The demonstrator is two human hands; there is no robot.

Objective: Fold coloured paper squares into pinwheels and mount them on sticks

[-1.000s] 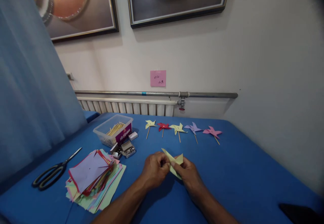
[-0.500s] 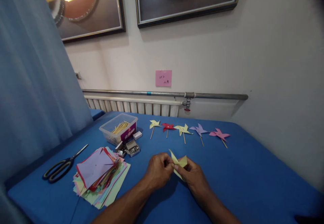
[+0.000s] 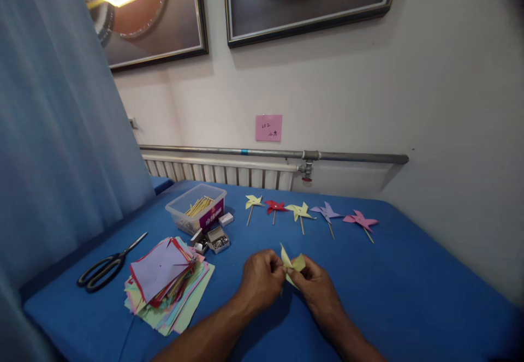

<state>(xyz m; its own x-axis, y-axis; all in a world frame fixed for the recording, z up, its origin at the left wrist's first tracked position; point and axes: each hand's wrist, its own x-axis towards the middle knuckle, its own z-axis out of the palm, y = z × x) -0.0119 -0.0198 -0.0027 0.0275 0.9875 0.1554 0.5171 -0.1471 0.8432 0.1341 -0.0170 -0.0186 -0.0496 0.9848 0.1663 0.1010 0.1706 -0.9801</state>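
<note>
A pale yellow paper pinwheel [image 3: 299, 262], its corners folded inward, is held between both hands above the blue table. My left hand [image 3: 264, 277] pinches its left side near the middle, fingers closed. My right hand [image 3: 317, 284] grips the right side, with the thumb pressed at the centre. Whether a pin or a stick sits between the fingers is hidden. Beyond the hands lies a row of finished-looking pinwheels on sticks, among them a red pinwheel [image 3: 275, 207], a purple pinwheel [image 3: 326, 212] and a pink pinwheel [image 3: 360, 220].
Left of my hands is a stack of coloured paper [image 3: 164, 274], with black-handled scissors [image 3: 108, 266] beside it. A clear plastic tub [image 3: 176, 217] holds thin wooden sticks. Near it stands a small open box of metal pins [image 3: 219, 240]. A radiator pipe [image 3: 356, 157] runs behind the table [image 3: 409, 296].
The view has shifted slightly, so everything sits a little further right. Both hands keep hold of the yellow pinwheel, with only slight finger movement.
</note>
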